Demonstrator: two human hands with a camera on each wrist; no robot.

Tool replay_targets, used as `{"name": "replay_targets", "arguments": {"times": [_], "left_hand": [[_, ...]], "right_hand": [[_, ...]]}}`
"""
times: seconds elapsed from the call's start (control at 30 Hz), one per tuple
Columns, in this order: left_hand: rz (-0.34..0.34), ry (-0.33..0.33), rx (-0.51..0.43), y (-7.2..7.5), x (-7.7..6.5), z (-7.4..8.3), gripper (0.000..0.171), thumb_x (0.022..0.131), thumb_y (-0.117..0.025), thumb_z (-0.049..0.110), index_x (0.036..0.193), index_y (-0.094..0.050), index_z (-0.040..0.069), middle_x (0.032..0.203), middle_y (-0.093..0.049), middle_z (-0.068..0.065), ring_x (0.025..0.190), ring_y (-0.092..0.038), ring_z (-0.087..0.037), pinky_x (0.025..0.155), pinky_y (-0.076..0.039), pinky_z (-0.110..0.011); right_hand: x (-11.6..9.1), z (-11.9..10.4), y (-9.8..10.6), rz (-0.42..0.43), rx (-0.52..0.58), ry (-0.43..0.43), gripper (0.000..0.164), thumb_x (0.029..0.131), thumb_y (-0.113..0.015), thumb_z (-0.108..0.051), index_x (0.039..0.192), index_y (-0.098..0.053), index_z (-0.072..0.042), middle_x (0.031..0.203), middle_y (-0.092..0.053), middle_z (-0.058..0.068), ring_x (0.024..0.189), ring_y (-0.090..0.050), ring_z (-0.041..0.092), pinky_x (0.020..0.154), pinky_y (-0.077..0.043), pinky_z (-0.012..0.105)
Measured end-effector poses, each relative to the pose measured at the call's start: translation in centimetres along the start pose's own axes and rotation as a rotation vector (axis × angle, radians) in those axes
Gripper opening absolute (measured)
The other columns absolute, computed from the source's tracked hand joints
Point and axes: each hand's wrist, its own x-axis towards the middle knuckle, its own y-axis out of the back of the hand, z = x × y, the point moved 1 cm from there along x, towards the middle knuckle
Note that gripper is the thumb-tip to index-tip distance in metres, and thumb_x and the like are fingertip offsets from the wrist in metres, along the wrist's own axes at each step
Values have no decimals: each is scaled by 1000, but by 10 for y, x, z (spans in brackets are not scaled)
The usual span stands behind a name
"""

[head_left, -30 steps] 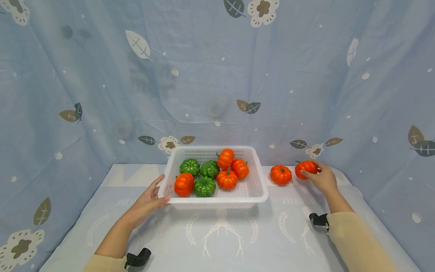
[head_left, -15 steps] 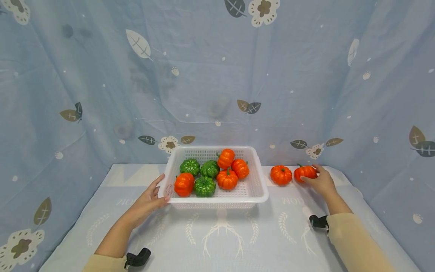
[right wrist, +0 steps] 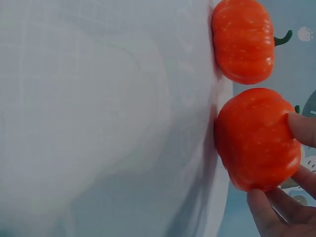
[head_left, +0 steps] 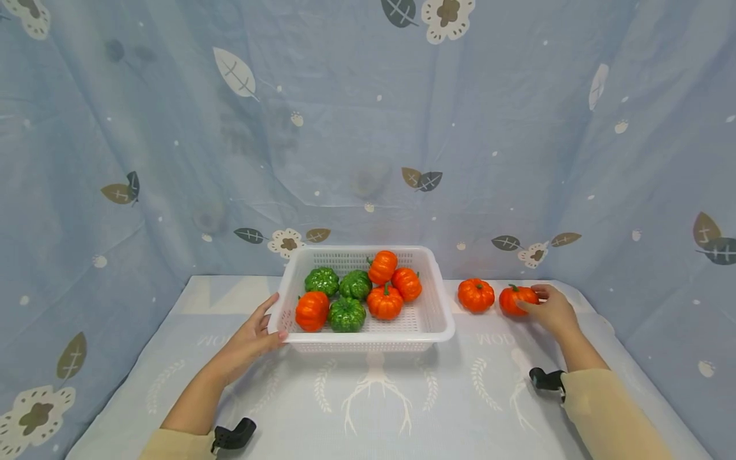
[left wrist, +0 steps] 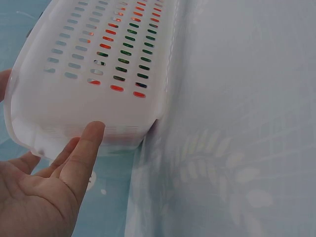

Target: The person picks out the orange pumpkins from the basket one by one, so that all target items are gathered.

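On the right side of the table [head_left: 460, 396], toward the back, right hand [head_left: 554, 312] grips a glossy orange mini pumpkin [head_left: 513, 301], thumb at the near side, other fingers behind. Its green stem points up; base is at the tabletop, cannot tell if lifted slightly. Just to its left, a second orange pumpkin [head_left: 476, 295] sits upright on the table, untouched.

Left hand [head_left: 247, 345] spread at the near-left corner of a white perforated plastic basket [head_left: 368, 338], fingers mostly straight, thumb touching the near corner, index finger along the left end. Basket sits mid-table at the back. Inside: three green pumpkins [head_left: 347, 314], left to centre, and four orange ones: one tipped at near left [head_left: 312, 311], three clustered right of centre [head_left: 385, 302]. Bare basket floor shows at the right end.

Pale cloth covers the table, printed with wreaths and antlers. Blue curtain [head_left: 345, 128] behind, leaf and flower print. Both sleeves [head_left: 609, 409] beige, a black device [head_left: 546, 379] at each wrist.
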Motion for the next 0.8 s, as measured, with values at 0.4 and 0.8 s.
{"name": "replay_targets", "arguments": {"times": [0.4, 0.8], "left_hand": [[4, 9, 4, 0, 1, -2, 97, 90, -72, 22, 162, -6, 30, 157, -31, -21, 120, -54, -30, 104, -45, -51], [3, 5, 8, 0, 1, -5, 95, 91, -71, 23, 161, -8, 30, 156, -33, -20, 124, -51, -33, 104, -45, -51]], "right_hand": [[6, 4, -8, 67, 40, 100, 67, 97, -66, -24, 144, -37, 14, 144, -40, 36, 127, -44, 51, 104, -42, 56], [11, 2, -18, 54, 73, 1, 65, 95, -67, -21, 143, -39, 12, 144, -40, 35, 124, -43, 49, 105, -40, 56]]}}
